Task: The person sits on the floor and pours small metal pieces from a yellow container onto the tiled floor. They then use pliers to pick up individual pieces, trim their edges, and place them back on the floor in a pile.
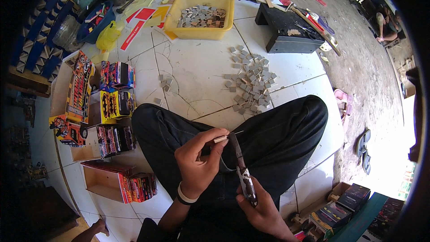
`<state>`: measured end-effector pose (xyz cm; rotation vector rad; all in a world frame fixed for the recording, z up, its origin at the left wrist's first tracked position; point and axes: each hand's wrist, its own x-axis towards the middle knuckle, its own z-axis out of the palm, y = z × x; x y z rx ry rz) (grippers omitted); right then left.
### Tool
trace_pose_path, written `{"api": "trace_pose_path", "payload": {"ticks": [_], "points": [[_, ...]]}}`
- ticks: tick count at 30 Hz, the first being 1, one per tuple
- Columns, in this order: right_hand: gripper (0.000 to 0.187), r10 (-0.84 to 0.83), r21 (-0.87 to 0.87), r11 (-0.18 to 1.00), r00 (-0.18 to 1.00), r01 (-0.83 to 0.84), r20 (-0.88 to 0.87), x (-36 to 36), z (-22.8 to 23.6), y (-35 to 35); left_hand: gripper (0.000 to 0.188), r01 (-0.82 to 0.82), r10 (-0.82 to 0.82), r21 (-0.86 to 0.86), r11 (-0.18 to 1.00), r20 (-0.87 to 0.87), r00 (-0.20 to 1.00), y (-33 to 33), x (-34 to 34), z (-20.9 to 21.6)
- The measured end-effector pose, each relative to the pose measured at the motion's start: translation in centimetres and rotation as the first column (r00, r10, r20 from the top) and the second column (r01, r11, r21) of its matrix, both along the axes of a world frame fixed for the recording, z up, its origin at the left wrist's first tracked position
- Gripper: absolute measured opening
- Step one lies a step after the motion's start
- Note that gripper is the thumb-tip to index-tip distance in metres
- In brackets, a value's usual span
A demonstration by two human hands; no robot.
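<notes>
Above my lap, my left hand (200,159) pinches a small pale wooden piece (220,139) between thumb and fingertips. A thin light stick (239,132) juts out beside it, toward the right. My right hand (261,206) is wrapped round the patchy white-and-brown handle of a knife-like tool (245,181). Its narrow dark blade (235,147) points away from me, the tip right by the wooden piece; whether they touch I cannot tell. Beyond my crossed legs, a pile of small grey square pieces (251,80), some with thin sticks, lies on the white tiles.
A yellow tub (199,33) holds many similar pieces. To its right stands a black stand (291,42) with scissors (309,30) on top. Colourful toy trucks (79,87) and boxes line my left. Sandals (363,150) lie at right; a bare limb (95,231) shows lower left.
</notes>
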<state>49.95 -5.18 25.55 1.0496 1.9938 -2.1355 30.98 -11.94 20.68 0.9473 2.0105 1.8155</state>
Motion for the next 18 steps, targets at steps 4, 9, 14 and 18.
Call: {"api": "trace_pose_path", "payload": {"ticks": [4, 9, 14, 18], "points": [[0.019, -0.014, 0.027, 1.0, 1.0, 0.014, -0.002, -0.09, -0.12, -0.18, 0.022, 0.0, 0.0, -0.021, 1.0, -0.015, 1.0, -0.19, 0.08, 0.02], [0.019, -0.009, -0.003, 1.0, 1.0, 0.009, 0.003, -0.09, -0.04, -0.07, 0.021, -0.005, 0.005, -0.009, 1.0, -0.033, 0.999, -0.17, 0.04, 0.03], [0.057, 0.092, -0.013, 0.996, 0.994, -0.091, 0.054, -0.23, 0.14, 0.38, 0.02, -0.012, 0.011, -0.015, 1.0, -0.031, 0.999, -0.22, 0.01, 0.03], [0.061, 0.109, -0.063, 0.992, 0.992, -0.105, 0.058, -0.09, 0.24, 0.59, 0.021, -0.011, 0.011, 0.0, 1.0, -0.01, 1.0, -0.4, -0.07, -0.09]]}}
